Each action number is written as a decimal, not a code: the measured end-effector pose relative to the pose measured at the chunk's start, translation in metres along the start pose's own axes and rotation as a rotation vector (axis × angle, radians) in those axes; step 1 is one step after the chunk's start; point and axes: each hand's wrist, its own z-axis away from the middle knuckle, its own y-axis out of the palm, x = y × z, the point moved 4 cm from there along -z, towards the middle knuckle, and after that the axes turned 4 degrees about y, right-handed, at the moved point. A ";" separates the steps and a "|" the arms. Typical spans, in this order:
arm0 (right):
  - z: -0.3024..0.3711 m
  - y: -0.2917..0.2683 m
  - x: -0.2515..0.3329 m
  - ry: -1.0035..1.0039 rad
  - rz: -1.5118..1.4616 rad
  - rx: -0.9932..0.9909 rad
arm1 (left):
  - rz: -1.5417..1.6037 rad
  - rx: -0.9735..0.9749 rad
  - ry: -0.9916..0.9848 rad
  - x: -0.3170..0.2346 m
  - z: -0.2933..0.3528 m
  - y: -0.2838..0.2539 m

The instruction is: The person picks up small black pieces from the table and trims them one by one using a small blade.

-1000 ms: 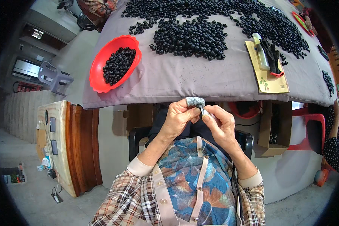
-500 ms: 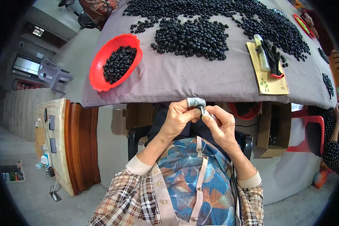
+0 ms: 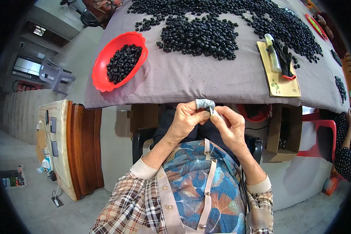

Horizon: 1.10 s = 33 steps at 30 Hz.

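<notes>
In front of the table edge, my two hands meet with thumbs and fingertips together. My left hand [image 3: 187,120] is closed in a pinch, its index fingertip wrapped in a grey cloth finger cover [image 3: 205,103]. Between its thumb and that finger a small black piece shows only in part. My right hand [image 3: 231,124] pinches a thin, pale, shiny thing against it, mostly hidden by the fingers. Beyond them on the cloth lies a heap of small black ring-like pieces [image 3: 199,37]. A red scalloped bowl [image 3: 101,66] at the left holds more of these pieces.
A grey cloth covers the table [image 3: 175,84]. On its right are a yellow card [image 3: 279,84], a clear tube [image 3: 273,58] and a dark glove [image 3: 286,62]. Below stand a cardboard box [image 3: 292,132] and a red chair [image 3: 319,132]; a person sits at far right.
The right thumb has shifted slightly up over the pinch, and less of the black piece shows between my fingers. Both hands stay in nearly the same place.
</notes>
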 end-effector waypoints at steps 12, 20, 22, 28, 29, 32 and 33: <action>-0.002 -0.001 -0.020 0.240 -0.465 0.041 | 0.397 0.014 -0.058 0.008 -0.007 0.006; -0.011 0.004 -0.014 0.309 -0.392 0.016 | 0.172 0.045 -0.039 0.010 -0.004 0.011; -0.010 0.005 -0.016 0.400 -0.487 0.076 | 0.158 0.038 -0.055 0.011 -0.003 0.010; -0.007 0.002 -0.023 0.416 -0.560 0.083 | 0.405 0.041 -0.134 0.018 -0.001 0.011; -0.006 0.001 -0.025 0.416 -0.561 0.082 | 0.430 0.042 -0.137 0.019 -0.001 0.011; -0.005 0.001 -0.029 0.409 -0.638 0.080 | 0.462 0.036 -0.148 0.023 -0.002 0.009; -0.004 0.001 -0.029 0.419 -0.660 0.082 | 0.470 0.028 -0.156 0.024 -0.002 0.009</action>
